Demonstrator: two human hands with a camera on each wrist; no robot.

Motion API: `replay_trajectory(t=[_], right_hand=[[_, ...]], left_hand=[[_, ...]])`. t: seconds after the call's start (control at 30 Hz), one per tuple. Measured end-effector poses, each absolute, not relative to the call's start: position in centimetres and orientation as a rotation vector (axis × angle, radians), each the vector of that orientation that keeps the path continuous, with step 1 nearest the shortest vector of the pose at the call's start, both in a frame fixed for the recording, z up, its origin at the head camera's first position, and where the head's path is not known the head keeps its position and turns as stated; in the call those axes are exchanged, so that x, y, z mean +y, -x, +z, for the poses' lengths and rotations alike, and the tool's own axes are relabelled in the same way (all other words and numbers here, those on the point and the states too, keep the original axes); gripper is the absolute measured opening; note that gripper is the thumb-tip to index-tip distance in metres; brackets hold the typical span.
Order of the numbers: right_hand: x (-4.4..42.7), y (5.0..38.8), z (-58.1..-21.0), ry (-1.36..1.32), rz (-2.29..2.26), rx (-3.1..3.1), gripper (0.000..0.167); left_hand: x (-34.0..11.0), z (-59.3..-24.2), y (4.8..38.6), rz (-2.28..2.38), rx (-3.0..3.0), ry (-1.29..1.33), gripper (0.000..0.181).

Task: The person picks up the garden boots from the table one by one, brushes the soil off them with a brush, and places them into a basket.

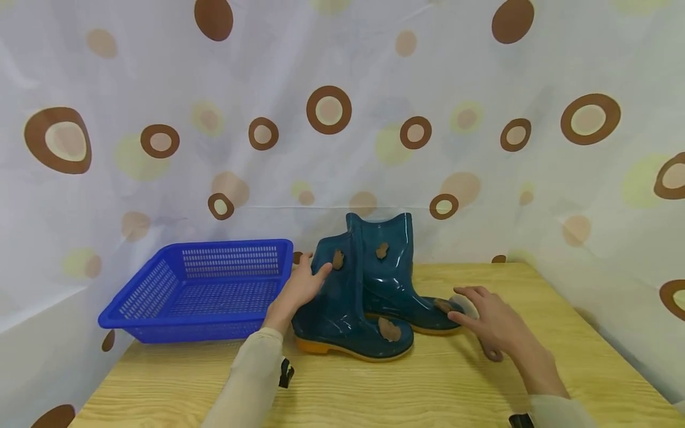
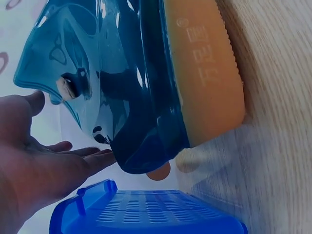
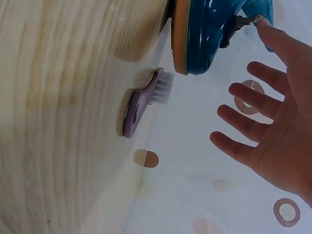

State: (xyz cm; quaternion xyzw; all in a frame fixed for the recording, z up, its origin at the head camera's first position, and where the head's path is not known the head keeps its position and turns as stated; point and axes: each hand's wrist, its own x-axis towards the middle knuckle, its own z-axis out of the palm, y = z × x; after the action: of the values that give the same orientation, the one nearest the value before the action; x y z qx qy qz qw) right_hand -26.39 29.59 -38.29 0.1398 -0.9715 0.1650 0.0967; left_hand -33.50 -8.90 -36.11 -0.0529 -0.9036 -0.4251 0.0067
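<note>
Two dark teal rubber boots stand side by side, the front boot and the rear boot, both with brown clumps on shaft and toe. The left hand is at the front boot's shaft, thumb and fingers spread; in the left wrist view the hand lies beside the boot's heel, contact uncertain. Above the rear boot's toe hovers the right hand, fingers apart, holding nothing. Below it, a brush with a purple handle and pale bristles lies on the table.
A blue perforated basket stands left of the boots, close to the left forearm. The wooden table reaches back to a patterned curtain behind everything.
</note>
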Motion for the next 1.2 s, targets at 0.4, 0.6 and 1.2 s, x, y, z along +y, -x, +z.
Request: replay_trajectory(t=[0.4,0.6,1.2], right_hand=[[29.8,26.5,-38.8,-0.405,0.492,-2.895,0.059],[30.0,26.5,-38.7,-0.392,0.497,-2.920,0.058],[30.3,26.8,-38.7,-0.389,0.518,-2.969,0.055]], left_hand=[[-9.2,-36.0,34.3,-1.373,-2.830,0.160,0.076],[-8.9,-35.6,34.5,-1.390,-2.824,0.160,0.075],[-9.0,-35.8,35.5,-1.423,-2.846,0.118,0.075]])
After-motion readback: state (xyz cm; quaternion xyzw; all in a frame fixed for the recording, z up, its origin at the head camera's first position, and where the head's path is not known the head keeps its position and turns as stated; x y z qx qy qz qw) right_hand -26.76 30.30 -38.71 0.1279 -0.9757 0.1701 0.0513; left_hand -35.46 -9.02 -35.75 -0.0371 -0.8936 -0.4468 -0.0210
